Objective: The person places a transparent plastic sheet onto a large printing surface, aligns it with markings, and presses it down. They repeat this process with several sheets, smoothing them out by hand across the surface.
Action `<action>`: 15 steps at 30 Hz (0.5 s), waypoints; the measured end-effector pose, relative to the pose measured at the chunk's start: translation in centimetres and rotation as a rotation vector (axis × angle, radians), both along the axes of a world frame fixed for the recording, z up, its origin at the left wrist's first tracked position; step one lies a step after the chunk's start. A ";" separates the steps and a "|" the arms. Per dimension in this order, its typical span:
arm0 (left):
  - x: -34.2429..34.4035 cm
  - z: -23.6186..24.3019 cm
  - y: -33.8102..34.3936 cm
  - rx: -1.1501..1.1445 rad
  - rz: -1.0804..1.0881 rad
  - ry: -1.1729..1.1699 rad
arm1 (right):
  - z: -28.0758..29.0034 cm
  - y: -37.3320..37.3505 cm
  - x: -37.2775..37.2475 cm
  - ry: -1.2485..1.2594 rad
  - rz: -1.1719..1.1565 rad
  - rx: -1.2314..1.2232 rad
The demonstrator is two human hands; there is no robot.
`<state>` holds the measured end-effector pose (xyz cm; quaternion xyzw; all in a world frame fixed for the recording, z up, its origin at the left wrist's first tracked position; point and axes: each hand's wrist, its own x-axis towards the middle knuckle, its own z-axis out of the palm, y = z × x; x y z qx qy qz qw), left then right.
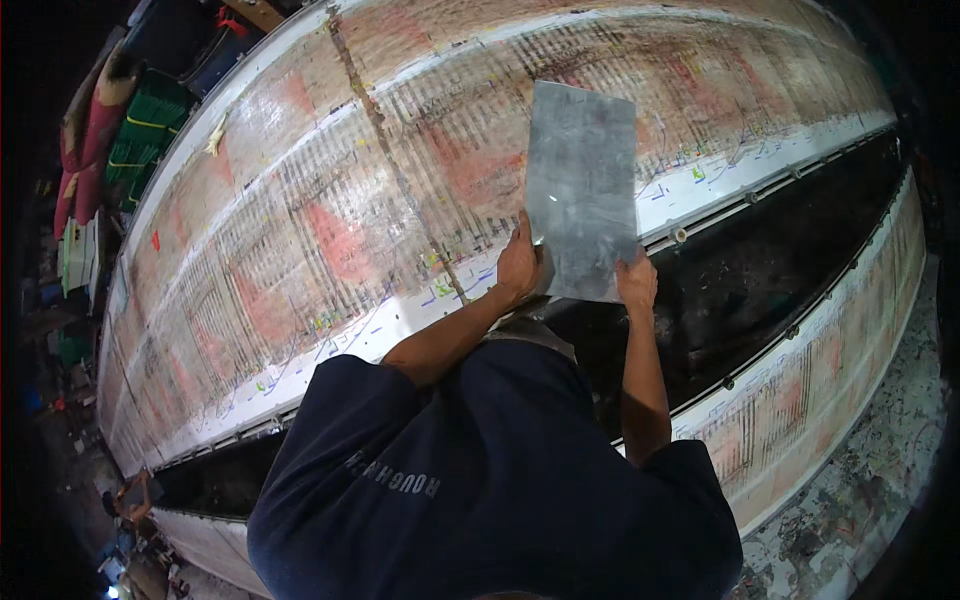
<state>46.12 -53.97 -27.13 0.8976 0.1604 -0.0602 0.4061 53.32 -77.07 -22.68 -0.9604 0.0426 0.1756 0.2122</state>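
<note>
Both of my hands are on a flat grey rectangular sheet (pixel 582 190), which looks stiff, with pale smudges on its face. My left hand (pixel 518 264) is closed on its lower left edge, thumb pointing up along the side. At the lower right corner, my right hand (pixel 637 280) grips the other side; its fingers behind the sheet are hidden. The sheet is tilted, its far end over a long stained table (pixel 450 150). Its near end lies above the dark strip (pixel 760 260) between two long surfaces.
White borders with coloured marks and a rail with small round fittings (pixel 681 235) run along the long table. A second stained surface (pixel 740 430) lies nearer on the right. Green stacked items (pixel 150 125) and red rolls (pixel 95 140) are at the far left. Another person (pixel 135 497) is at the lower left.
</note>
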 end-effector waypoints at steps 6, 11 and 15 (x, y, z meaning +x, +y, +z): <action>-0.7 1.4 -0.6 -0.023 -0.033 0.127 | 0.7 1.7 -2.1 0.060 -0.078 -0.081; -1.1 0.8 -0.9 0.097 -0.034 0.006 | 0.0 1.8 -3.1 -0.035 -0.060 -0.078; -0.5 0.7 -0.4 0.288 -0.010 -0.160 | -1.3 2.2 -3.7 -0.216 0.020 -0.203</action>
